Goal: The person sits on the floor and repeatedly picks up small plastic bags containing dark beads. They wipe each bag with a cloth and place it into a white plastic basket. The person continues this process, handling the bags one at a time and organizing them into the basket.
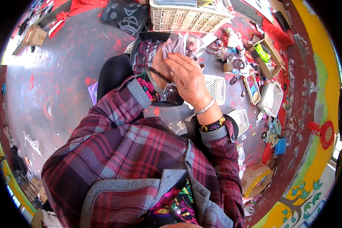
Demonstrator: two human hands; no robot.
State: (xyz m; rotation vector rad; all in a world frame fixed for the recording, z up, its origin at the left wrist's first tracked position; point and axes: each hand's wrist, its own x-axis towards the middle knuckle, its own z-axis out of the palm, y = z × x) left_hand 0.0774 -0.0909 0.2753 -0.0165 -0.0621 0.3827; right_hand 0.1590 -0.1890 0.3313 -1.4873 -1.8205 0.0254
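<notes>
My left hand, with a dark bead bracelet at its wrist, holds a soft lilac-grey cloth-like piece. Its exact kind cannot be made out, and part of the left hand's grip is hidden. My right hand lies across the left one, fingers stretched out and touching the lower edge of the grey piece. A silver-coloured bangle circles the right wrist. Beneath both hands is a black box with dark red bead bracelets in clear bags. Clear plastic film shows just beyond the fingers.
A cream plastic crate stands beyond the box, beside a dark patterned bag. To the right are a white basket, another white basket, an opened cardboard box and scattered packets. A torn carton lies at lower right.
</notes>
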